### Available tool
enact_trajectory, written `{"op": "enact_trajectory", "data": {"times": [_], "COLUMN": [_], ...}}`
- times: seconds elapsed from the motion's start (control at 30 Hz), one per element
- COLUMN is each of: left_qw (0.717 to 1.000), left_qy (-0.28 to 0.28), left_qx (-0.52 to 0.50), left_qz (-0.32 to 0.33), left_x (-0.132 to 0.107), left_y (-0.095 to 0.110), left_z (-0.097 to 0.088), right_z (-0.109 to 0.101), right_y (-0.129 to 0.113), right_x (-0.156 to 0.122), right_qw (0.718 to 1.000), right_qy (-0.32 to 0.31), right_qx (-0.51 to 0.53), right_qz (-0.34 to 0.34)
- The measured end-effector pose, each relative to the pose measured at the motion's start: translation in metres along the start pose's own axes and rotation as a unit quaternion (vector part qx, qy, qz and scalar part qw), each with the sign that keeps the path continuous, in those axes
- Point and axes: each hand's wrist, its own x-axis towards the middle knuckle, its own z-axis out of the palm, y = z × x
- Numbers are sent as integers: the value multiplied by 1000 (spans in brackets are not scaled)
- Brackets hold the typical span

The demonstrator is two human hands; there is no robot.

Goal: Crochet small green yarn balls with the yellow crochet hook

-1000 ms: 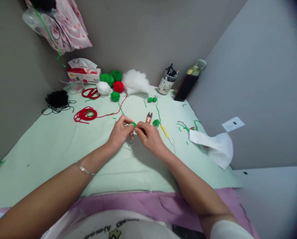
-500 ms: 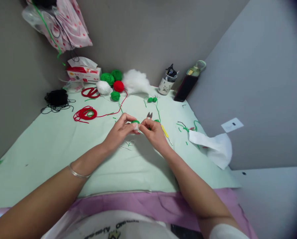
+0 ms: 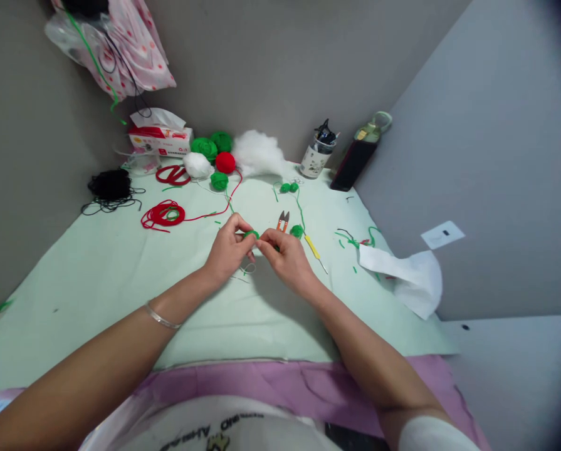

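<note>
Hands [image 3: 228, 249] [image 3: 288, 258] have shifted, fingers [image 3: 237, 225] seemingly pinching green yarn [image 3: 251, 234] above cloth [image 3: 209, 338] beside grey walls [image 3: 261, 69].

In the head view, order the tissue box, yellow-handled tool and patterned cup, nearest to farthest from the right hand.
1. Yellow-handled tool: just right of the right hand.
2. Patterned cup: back, right of centre.
3. Tissue box: back left.

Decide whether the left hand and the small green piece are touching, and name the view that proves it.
Touching. The head view shows the left hand holding the small green piece at its thumb and fingertips, with no gap between.
</note>
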Motion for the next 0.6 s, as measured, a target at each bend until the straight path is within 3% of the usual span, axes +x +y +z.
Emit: {"op": "enact_trajectory", "data": {"times": [0.13, 0.43, 0.6], "left_qw": [1000, 994, 995], "left_qy": [11, -88, -68], "left_qx": [-17, -70, -68], "left_qz": [11, -8, -17], "left_x": [-3, -8, -5], "left_y": [2, 13, 10], "left_z": [2, -4, -4], "right_z": [-1, -8, -10], "right_y": [3, 1, -6], "right_x": [4, 5, 0], "right_qw": [1000, 995, 999], "right_qy": [0, 56, 32], "right_qx": [23, 66, 25], "right_qz": [16, 48, 5]}}
